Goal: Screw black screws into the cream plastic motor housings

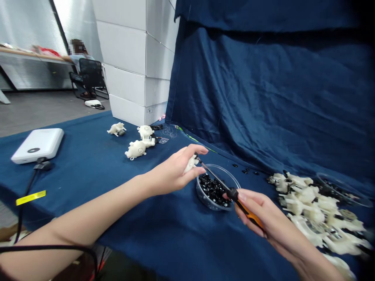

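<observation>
Two hands are being held over the bowl (202,197) of black screws (212,189): a small white part (191,164) is being pinched in the fingers of the left hand (172,173), and the screwdriver (218,181) is being gripped by the right hand (260,220), its tip seemingly on the part. The thumb could be jabbed by a slipping tip.

A white power bank (38,144) lay at the left of the blue-draped bench (88,175), with a black cable (28,190) bearing a yellow tag (31,197) plugged into it. Three white plastic assemblies (136,149) sat farther back before stacked white cartons (134,58). A dark blue backdrop cloth (278,97) hung behind the bench, and a person (77,52) sat at a distant desk.
</observation>
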Available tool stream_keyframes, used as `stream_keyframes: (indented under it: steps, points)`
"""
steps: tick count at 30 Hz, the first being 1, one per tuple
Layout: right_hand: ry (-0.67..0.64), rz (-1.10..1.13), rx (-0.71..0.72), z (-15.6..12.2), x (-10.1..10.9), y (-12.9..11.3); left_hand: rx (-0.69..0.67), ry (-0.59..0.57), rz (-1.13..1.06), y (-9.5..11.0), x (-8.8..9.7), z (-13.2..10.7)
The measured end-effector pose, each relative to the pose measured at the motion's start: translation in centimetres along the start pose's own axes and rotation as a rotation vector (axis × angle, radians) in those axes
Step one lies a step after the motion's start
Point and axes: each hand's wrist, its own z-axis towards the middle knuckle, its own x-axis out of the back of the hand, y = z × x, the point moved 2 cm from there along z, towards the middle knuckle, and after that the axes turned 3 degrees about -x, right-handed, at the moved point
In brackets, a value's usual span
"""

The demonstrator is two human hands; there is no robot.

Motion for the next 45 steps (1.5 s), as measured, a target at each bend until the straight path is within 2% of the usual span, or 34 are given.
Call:
stream_keyframes:
  steps: [2,5,6,7,8,9,10,13,14,15,16,18,22,23,25,27,28,31,32,33,34,36,39,41,43,45]
  points:
    - [0.222,-0.164,0.192,-0.1,0.2,-0.2,0.056,0.013,-0.087,0.1,-0.1,0.0]
    - [0.721,-0.684,0.659,-0.8,0.3,-0.2,0.124,-0.001,-0.131,0.4,-0.2,-0.1]
    - [0.808,-0.840,0.785,-1.0,0.2,-0.2,0.117,-0.008,-0.114,0.5,-0.2,-0.1]
    - [0.835,-0.930,0.865,-1.2,0.1,-0.1,0.097,-0.009,-0.088,0.6,-0.2,-0.1]
    - [0.821,-0.933,0.894,-1.3,0.1,0.0,0.071,-0.006,-0.055,0.7,-0.1,-0.1]
    - [0.753,-0.861,0.853,-1.2,0.2,-0.1,0.043,-0.004,-0.019,0.7,0.0,-0.1]
    - [0.632,-0.728,0.743,-1.1,0.4,-0.1,0.015,-0.002,0.015,0.7,0.1,-0.1]
    - [0.147,-0.226,0.208,-0.7,0.5,-0.2,-0.053,-0.004,0.051,0.6,0.2,-0.2]
    - [0.021,-0.110,0.072,-0.7,0.4,-0.2,-0.065,-0.010,0.034,0.6,0.2,-0.2]
    - [-0.051,-0.039,-0.008,-0.8,0.3,-0.2,-0.067,-0.011,0.005,0.6,0.1,-0.2]
    - [-0.044,-0.017,-0.022,-0.8,0.4,-0.3,-0.052,-0.006,-0.030,0.6,0.0,-0.2]
    - [0.144,-0.137,0.099,-0.7,0.6,-0.4,0.027,0.013,-0.112,0.5,-0.3,-0.2]
    - [0.688,-0.745,0.689,-1.5,0.2,-0.6,0.186,0.039,-0.210,0.4,-0.7,-0.2]
    - [0.770,-0.886,0.802,-1.8,-0.1,-0.5,0.183,0.034,-0.206,0.4,-0.7,-0.3]
    - [0.834,-0.998,0.898,-2.1,-0.5,-0.3,0.132,0.021,-0.164,0.5,-0.4,-0.3]
    - [0.728,-0.835,0.826,-2.1,-0.3,-0.4,0.070,0.015,-0.094,0.4,-0.1,-0.2]
    - [0.607,-0.685,0.706,-2.0,-0.2,-0.4,0.043,0.010,-0.057,0.4,0.0,-0.2]
    - [0.169,-0.198,0.182,-1.4,0.1,-0.2,-0.015,-0.021,-0.015,0.2,-0.1,-0.2]
    - [0.066,-0.086,0.042,-1.3,0.1,-0.1,-0.023,-0.018,-0.043,0.1,-0.4,-0.2]
    - [0.008,-0.020,-0.036,-1.2,0.1,-0.1,-0.016,-0.001,-0.091,-0.1,-0.6,-0.2]
    - [0.010,-0.008,-0.046,-1.1,0.2,-0.1,0.009,0.028,-0.151,-0.2,-0.9,-0.2]
    - [0.163,-0.157,0.093,-0.9,0.5,-0.1,0.094,0.085,-0.269,-0.4,-1.5,-0.2]
    - [0.572,-0.660,0.573,-1.2,0.7,-0.5,0.213,0.113,-0.353,-0.7,-2.1,-0.2]
    - [0.764,-1.008,0.837,-1.7,0.3,-0.7,0.209,0.083,-0.356,-0.7,-2.0,-0.2]
    - [0.789,-1.173,0.936,-1.9,0.1,-0.6,0.158,0.029,-0.320,-0.7,-1.7,-0.1]
    - [0.709,-1.049,0.920,-1.9,0.2,-0.6,0.102,-0.020,-0.257,-0.8,-1.3,-0.1]
